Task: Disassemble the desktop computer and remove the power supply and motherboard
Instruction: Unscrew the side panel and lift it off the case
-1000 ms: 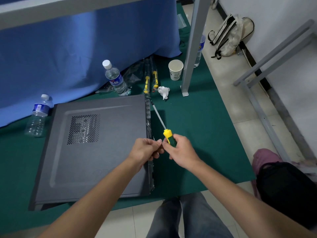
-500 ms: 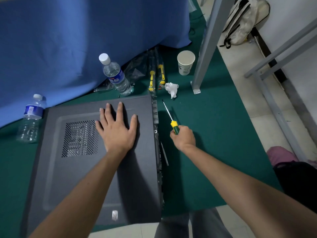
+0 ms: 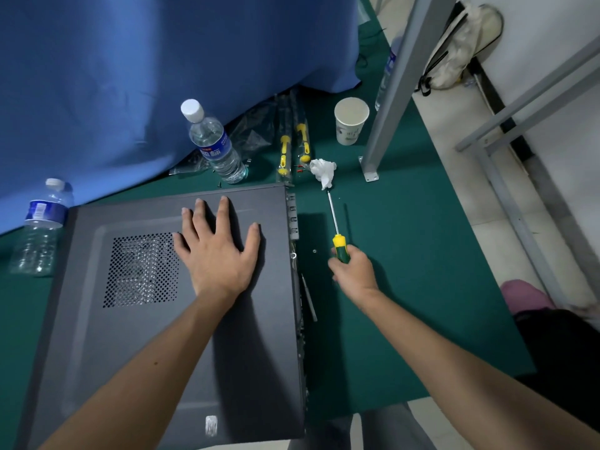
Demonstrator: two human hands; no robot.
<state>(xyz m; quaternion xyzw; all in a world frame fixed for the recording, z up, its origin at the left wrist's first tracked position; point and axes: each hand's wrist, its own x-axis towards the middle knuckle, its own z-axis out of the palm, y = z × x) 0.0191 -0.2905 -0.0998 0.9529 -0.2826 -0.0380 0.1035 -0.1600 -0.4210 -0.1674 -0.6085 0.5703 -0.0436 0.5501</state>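
Far left: we see a water bottle (image 3: 40, 227) lying on the green mat (image 3: 406, 287), touching the blue cloth (image 3: 130, 76) that hangs behind.
Computer case (image 3: 162, 336): it lies flat on the mat, side panel up, the vent grille (image 3: 141, 269) toward the left of the panel.
Left hand (image 3: 216, 253): we see it pressed flat on the side panel just right of the grille, fingers straight and spread.
Behind the case: a second water bottle (image 3: 214, 144) stands tilted against the cloth; two packaged yellow-handled tools (image 3: 292, 147) lie beside it.
Right of the case: a crumpled white tissue (image 3: 323, 170) and a paper cup (image 3: 350, 120) sit near a grey metal leg (image 3: 396, 82).
Right hand (image 3: 352, 271): fingers curled tight round the green-and-yellow handle of a screwdriver (image 3: 336, 228), shaft pointing away from us toward the tissue, just beside the case's rear edge.
Far right: a pale bag (image 3: 461, 50) rests by the wall.
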